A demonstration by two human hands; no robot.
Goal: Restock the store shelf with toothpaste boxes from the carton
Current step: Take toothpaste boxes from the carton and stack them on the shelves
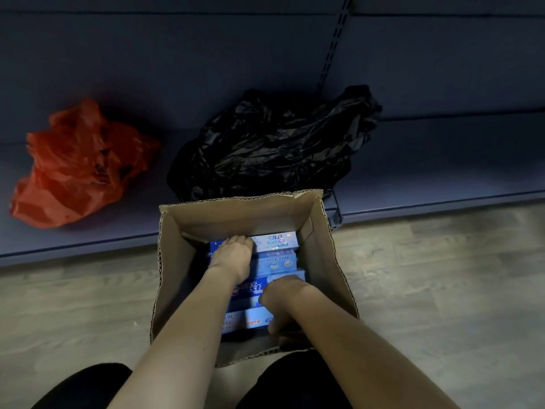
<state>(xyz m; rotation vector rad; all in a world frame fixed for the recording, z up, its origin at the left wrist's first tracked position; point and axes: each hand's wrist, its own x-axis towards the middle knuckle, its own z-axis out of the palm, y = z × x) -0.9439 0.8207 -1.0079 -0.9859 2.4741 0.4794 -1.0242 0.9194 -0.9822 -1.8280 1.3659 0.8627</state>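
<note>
Nearest the camera, two knees in dark trousers (88,388) frame the bottom edge, and two bare forearms reach forward from between them into an open cardboard carton (174,261) that stands on the pale wood-look floor (73,305). Going left to right: at far left a crumpled red plastic bag (79,163) lies on the low grey store shelf (442,160), well apart from the carton. Right of it a crumpled black plastic bag (274,143) sits on the same shelf, just behind the carton's far wall. The shelf is otherwise dim, with a slotted upright (333,51) rising at its back. Inside the carton, blue and white toothpaste boxes (277,262) lie flat, stacked side by side from the near wall to the far wall. The left hand (233,258) rests palm-down on the boxes at the far left of the carton, its fingers bent over the far edge of a box; whether it actually grips that box cannot be told. The right hand (280,302) is lower and nearer, at the right of the stack, fingers curled down against the sides of the boxes; the grip is hidden, so it cannot be told whether it has hold of one.
</note>
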